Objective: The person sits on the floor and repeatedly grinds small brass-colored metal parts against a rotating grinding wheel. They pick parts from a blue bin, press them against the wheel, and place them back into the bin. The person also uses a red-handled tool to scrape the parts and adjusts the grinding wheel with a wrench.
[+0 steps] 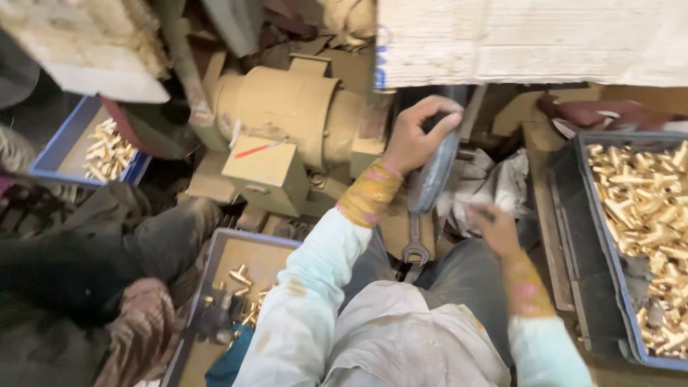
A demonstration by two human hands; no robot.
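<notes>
Left hand (416, 136) gripping the wheel (435, 172) rim, beside the motor (287, 115). Right hand (496, 228) blurred below the wheel, grip impossible to tell. Spanner (416, 247) just under the wheel.

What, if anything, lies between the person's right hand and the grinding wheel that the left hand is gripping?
Nothing visible does. The right hand, blurred, hovers just right of the dark wheel, over crumpled pale cloth lying behind. The left hand already grips the wheel's upper rim.

Dusty workshop floor (401, 229), spanner (416, 247), grey rag (487, 183), motor (287, 115), three crates of brass fittings (645, 208)
</notes>
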